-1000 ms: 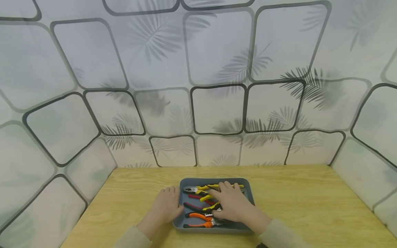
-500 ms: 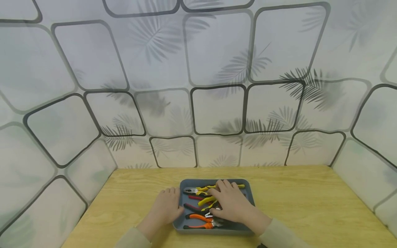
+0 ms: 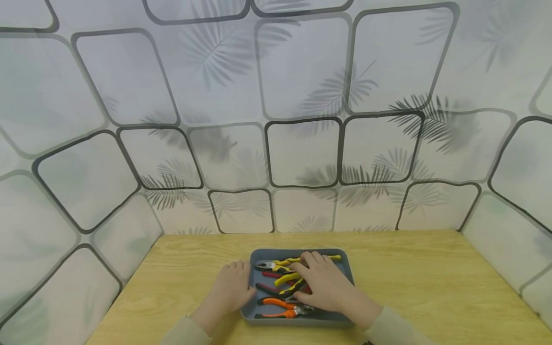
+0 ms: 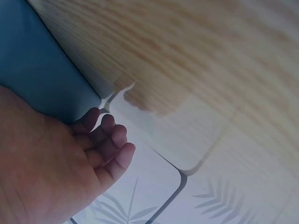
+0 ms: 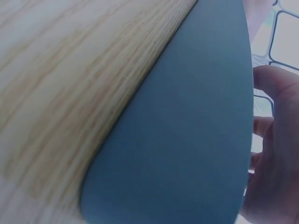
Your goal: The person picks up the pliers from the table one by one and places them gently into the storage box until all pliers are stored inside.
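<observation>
In the head view a grey-blue tray holds several pliers. My right hand reaches down into it, fingers bent and thumb apart, gripping pliers with yellow-and-black handles; their head is hidden under the palm. Pliers with orange handles lie at the near side, and pliers with a silver head and yellow grips at the far side. Red handles show between them. My left hand rests along the tray's left side, thumb at the rim; in the left wrist view its fingers are loosely bent outside the wall.
The tray sits on a wooden table. Patterned fabric walls rise behind the table and along both sides. In the right wrist view the tray's outer wall fills the middle, with the right hand beyond it.
The yellow-and-black pliers under my right hand have shifted slightly left and toward me. A silver part beside the thumb is now less visible. My left hand stays in place at the tray.
</observation>
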The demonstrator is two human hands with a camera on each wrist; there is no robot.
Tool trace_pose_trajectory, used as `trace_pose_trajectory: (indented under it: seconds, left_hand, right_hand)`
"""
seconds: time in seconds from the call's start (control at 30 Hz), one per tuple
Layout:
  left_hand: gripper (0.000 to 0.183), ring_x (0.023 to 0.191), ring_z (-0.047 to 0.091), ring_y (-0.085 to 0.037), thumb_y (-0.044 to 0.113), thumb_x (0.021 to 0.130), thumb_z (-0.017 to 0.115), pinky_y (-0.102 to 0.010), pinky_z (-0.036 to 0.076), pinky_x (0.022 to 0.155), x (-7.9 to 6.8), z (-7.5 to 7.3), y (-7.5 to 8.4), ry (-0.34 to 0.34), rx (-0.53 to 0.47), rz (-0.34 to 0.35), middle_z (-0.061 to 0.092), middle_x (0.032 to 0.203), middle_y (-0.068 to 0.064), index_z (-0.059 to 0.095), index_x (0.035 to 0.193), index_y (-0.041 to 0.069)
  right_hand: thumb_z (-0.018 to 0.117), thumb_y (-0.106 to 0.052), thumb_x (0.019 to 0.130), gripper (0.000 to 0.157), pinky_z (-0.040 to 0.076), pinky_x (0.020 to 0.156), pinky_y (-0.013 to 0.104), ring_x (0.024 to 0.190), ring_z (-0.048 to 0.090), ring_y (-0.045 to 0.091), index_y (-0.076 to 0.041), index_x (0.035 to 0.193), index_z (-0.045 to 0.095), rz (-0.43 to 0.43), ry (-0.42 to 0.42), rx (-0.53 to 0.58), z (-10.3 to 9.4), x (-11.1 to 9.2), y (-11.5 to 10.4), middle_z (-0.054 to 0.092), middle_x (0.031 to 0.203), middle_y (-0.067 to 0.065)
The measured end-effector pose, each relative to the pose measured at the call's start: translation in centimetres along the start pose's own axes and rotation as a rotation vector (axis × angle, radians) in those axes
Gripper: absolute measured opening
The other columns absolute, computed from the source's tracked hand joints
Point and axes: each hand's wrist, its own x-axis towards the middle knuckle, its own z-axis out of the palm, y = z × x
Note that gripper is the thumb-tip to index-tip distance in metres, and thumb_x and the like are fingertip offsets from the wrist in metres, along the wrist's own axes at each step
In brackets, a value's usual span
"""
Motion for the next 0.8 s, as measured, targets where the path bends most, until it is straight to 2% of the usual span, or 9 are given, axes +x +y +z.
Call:
trace_pose_trajectory:
  seconds: [0.37,0.63,0.8]
  left_hand:
    - [0.057,0.109,0.068,-0.036,0.041,0.090,0.068,-0.053,0.057,0.100,0.0,-0.3,-0.2,0.000,-0.011,-0.001,0.069,0.116,-0.021,0.061,0.124,-0.004]
    - [0.044,0.105,0.068,-0.037,0.034,0.095,0.061,-0.053,0.056,0.100,-0.7,-0.7,-0.3,0.066,0.023,0.020,0.069,0.109,-0.020,0.064,0.119,-0.003]
    - [0.044,0.106,0.068,-0.035,0.038,0.100,0.062,-0.052,0.056,0.099,-1.5,-0.7,-0.6,0.109,0.063,0.059,0.069,0.110,-0.019,0.064,0.120,-0.001]
  right_hand:
    - [0.069,-0.055,0.097,0.057,0.054,0.102,0.049,0.116,0.058,0.022,-0.022,0.143,0.062,-0.009,-0.012,-0.006,-0.2,-0.9,0.8,0.058,0.131,0.005]
    - [0.069,-0.054,0.098,0.055,0.052,0.105,0.054,0.117,0.060,0.026,-0.021,0.141,0.064,0.010,0.034,-0.015,-0.1,-2.5,1.4,0.059,0.129,0.007]
    - [0.070,-0.050,0.098,0.054,0.050,0.105,0.058,0.121,0.058,0.030,-0.019,0.142,0.063,0.043,0.043,0.034,-0.1,-4.0,2.4,0.059,0.130,0.007]
